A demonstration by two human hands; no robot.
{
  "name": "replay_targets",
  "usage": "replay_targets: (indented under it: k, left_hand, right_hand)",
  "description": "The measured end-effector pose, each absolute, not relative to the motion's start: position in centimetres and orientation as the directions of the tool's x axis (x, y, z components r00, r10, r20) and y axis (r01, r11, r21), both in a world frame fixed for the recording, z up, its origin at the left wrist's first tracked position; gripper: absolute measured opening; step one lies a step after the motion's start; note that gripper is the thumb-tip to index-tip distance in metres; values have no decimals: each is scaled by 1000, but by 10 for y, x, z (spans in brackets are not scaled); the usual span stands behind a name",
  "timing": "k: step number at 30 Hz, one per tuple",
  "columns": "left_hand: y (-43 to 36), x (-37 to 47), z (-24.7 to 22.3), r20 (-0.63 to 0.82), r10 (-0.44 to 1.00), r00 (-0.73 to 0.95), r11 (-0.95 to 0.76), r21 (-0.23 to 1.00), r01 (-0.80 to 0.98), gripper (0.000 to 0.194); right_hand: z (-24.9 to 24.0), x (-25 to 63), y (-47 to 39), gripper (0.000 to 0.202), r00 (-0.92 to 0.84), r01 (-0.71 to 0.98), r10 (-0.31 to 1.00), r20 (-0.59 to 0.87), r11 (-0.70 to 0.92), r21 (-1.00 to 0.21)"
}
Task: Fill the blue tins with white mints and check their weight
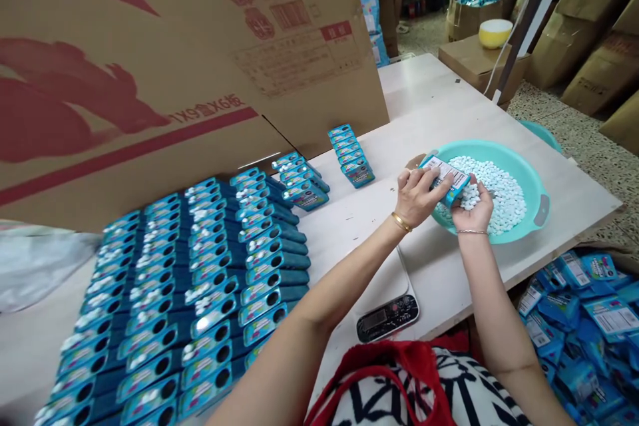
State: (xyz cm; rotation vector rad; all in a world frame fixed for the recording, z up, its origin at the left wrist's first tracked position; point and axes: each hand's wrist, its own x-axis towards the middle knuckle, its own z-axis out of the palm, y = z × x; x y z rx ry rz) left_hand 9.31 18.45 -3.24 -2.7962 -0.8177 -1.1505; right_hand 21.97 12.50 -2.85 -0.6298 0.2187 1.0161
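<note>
Broadly, one pale, smooth worktop (414, 106) carries everything close at hand, and along its far left side stands one big cardboard box (309, 20), flat-faced and printed in dull red. At the lower right, off the worktop, lies a heap of glossy blue packs (584, 326), too jumbled to count. One oval turquoise plastic bowl (536, 180) sits at the right, and one flat scale (388, 319) with a black panel lies nearer the person, partly under the left arm. Standing packs (273, 259), slim, blue and boxy with a dark round hole in the top, fill four long rows at the left, too tightly set to count surely; beyond them stand two short groups, one of about five (305, 193) and one of about six (357, 170). Two hands work above the bowl: the left hand (418, 193) has its fingers clamped on one small pack (460, 182); the right hand (472, 216) is cupped palm up beneath it, fingers curled but apart. That pack is tilted, its barcode face upward, its long axis running from upper left down to lower right, lower end towards the right palm. Countless small, rounded white pellets (504, 196) cover the bowl's bottom, with a clump in that palm
</note>
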Motion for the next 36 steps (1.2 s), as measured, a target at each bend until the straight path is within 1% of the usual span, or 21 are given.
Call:
replay_targets:
  k: [4, 6, 8, 10, 13, 16, 19, 21, 23, 25, 26, 27, 28, 29, 30, 31, 32, 33, 34, 35, 36]
  left_hand:
    - [181, 86, -31, 672, 466, 575, -846, 147, 513, 33]
    - [175, 83, -28, 663, 524, 535, -814, 206, 543, 34]
    - [168, 78, -26, 635, 619, 461, -756, 325, 568, 36]
    - [158, 66, -25, 595, 713, 370, -685, 480, 548, 37]
    - [139, 30, -29, 528, 806, 268, -592, 705, 390, 40]
    - [111, -22, -41, 419, 873, 249, -475, 845, 246, 48]
    - [78, -68, -56, 298, 919, 259, -366, 887, 282, 51]
    - [61, -86, -68, 257, 932, 255, -336, 877, 344, 50]
    - [50, -93, -83, 233, 940, 249, -317, 863, 393, 48]
    - [46, -95, -97, 215, 947, 240, -301, 857, 418, 47]
    - [45, -95, -103, 208, 949, 236, -292, 860, 418, 47]
    - [45, -95, -108, 206, 951, 231, -287, 865, 411, 46]
    - [44, -95, -111, 212, 950, 230, -291, 869, 400, 46]
    - [44, -95, -112, 227, 945, 234, -305, 870, 387, 48]
    - [44, -97, -111, 250, 938, 241, -327, 867, 376, 52]
    - [43, -98, -109, 281, 927, 247, -358, 859, 367, 58]
    - [41, -101, -105, 317, 915, 248, -391, 846, 363, 66]
    - [40, -103, -101, 355, 903, 241, -423, 830, 364, 74]
    - [38, -107, -95, 390, 893, 223, -448, 813, 373, 79]
    - [36, -110, -90, 422, 886, 194, -464, 796, 389, 80]
    - [34, -114, -84, 447, 880, 160, -471, 781, 410, 78]
  right_hand:
    - [-28, 210, 124, 15, 541, -836, 698, -469, 380, -397]
    - [-24, 206, 122, 16, 540, -835, 695, -475, 374, -403]
    - [-16, 203, 119, 18, 528, -841, 700, -481, 353, -409]
    - [-7, 199, 112, 21, 505, -853, 723, -471, 337, -398]
    - [5, 189, 96, 25, 457, -880, 780, -428, 325, -347]
    - [5, 175, 73, 27, 406, -899, 816, -411, 277, -338]
    - [-3, 157, 49, 25, 347, -911, 829, -439, 188, -366]
    - [-7, 145, 36, 24, 313, -918, 823, -474, 135, -372]
    - [-5, 138, 29, 24, 303, -927, 809, -504, 127, -353]
    - [2, 138, 27, 25, 295, -947, 799, -523, 173, -270]
    - [7, 143, 27, 25, 273, -961, 807, -524, 208, -181]
    - [12, 150, 28, 23, 227, -970, 823, -520, 238, -46]
    - [17, 159, 31, 22, 144, -958, 847, -512, 249, 142]
    - [20, 171, 34, 28, 29, -897, 877, -480, 235, 374]
    - [22, 185, 38, 39, -128, -760, 897, -424, 186, 623]
    - [23, 200, 43, 45, -309, -520, 895, -322, 124, 845]
    - [22, 216, 48, 42, -462, -199, 871, -169, 84, 976]
    - [20, 231, 54, 30, -606, 141, 795, -7, 116, 983]
    - [17, 246, 60, 18, -701, 415, 698, 144, 235, 879]
    - [13, 259, 66, 17, -756, 571, 603, 255, 417, 707]
    - [9, 270, 71, 21, -770, 636, 530, 355, 584, 505]
